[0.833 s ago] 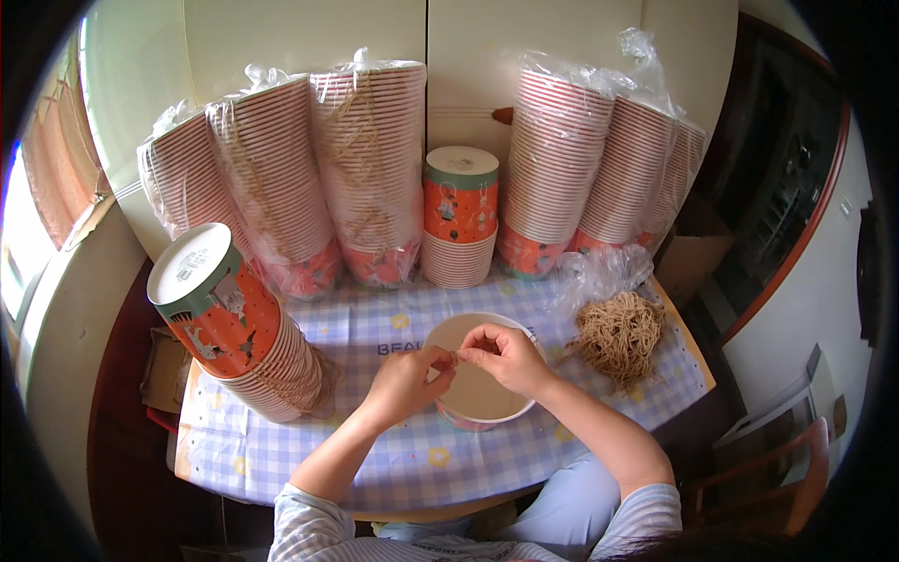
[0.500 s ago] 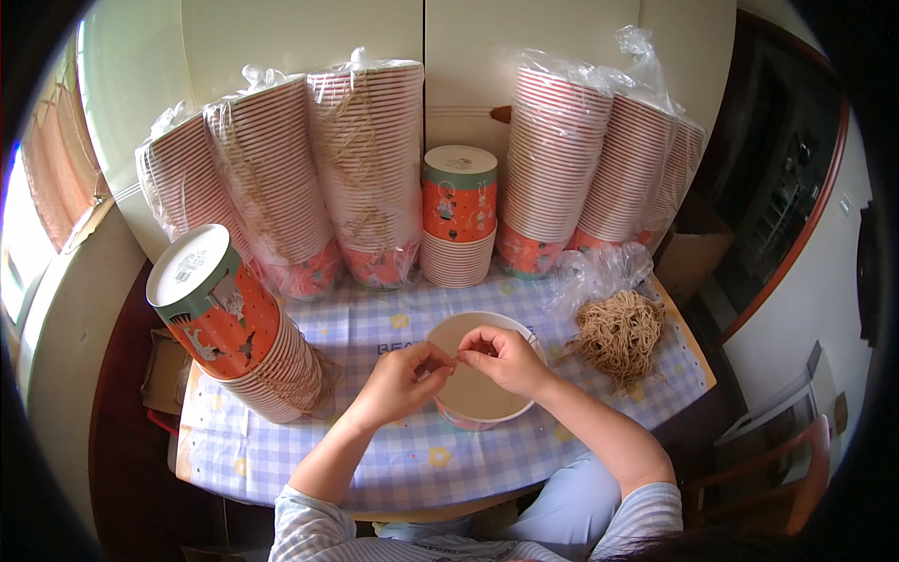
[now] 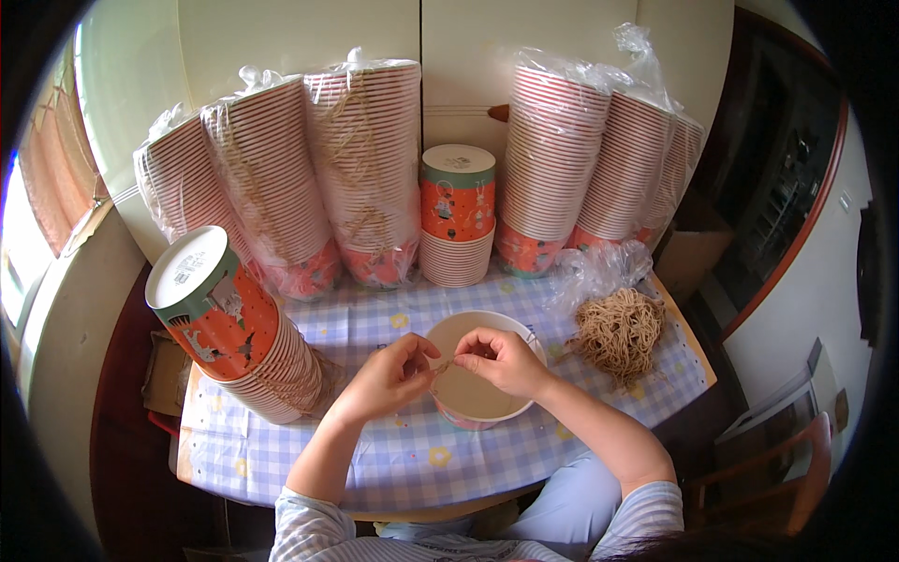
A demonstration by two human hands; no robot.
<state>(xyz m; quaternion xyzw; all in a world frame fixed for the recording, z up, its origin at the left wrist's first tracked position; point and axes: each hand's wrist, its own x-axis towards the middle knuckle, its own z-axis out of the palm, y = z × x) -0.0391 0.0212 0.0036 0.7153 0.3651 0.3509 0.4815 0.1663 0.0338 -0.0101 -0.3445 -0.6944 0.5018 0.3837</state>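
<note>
A round paper bucket [image 3: 480,420] stands mouth up before me, white inside. Over its left rim hovers my left hand [image 3: 389,377], thumb and forefinger parted. My right hand [image 3: 503,362] is above the bucket's mouth, thumb and fingertips pinched on what looks like the end of a thin tan cord [image 3: 444,365]; the detail is small. More thin cord [image 3: 532,339] shows at the bucket's right rim. To the right lies a tangled heap of tan cord [image 3: 618,334].
An upside-down stack of orange and green buckets [image 3: 225,318] leans at the left, with cord hanging along it. Plastic-wrapped bucket stacks [image 3: 365,159] line the back, around a shorter stack [image 3: 458,211]. A crumpled clear bag [image 3: 599,272] sits behind the cord heap on the checked tablecloth [image 3: 309,468].
My left hand has drawn slightly left, away from the right, and its thumb and forefinger have parted. The right hand stays nearly in place, still pinched.
</note>
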